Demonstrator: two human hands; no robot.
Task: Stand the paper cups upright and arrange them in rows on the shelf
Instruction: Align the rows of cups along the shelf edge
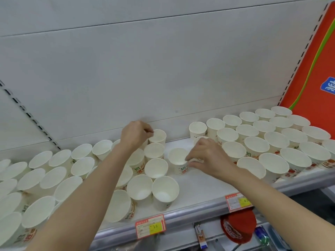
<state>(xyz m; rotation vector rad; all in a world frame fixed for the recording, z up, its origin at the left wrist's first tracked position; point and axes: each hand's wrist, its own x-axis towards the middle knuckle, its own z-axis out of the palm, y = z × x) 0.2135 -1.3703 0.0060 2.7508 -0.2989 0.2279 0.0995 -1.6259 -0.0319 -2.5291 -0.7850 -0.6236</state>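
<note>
Several white paper cups with red and green print stand upright on a white shelf (195, 189). One block fills the left side (45, 178), another fills the right (268, 142). My left hand (135, 135) reaches to the back and pinches the rim of a rear cup (159, 135). My right hand (208, 156) pinches the rim of a lone cup (178, 159) standing in the gap between the blocks. Another cup (199, 139) is partly hidden behind my right hand.
A grey back panel (163, 69) rises behind the cups. An orange signboard (315, 69) leans at the right. Price tags (150, 227) hang on the shelf's front rail. A red item (239, 227) lies on the level below.
</note>
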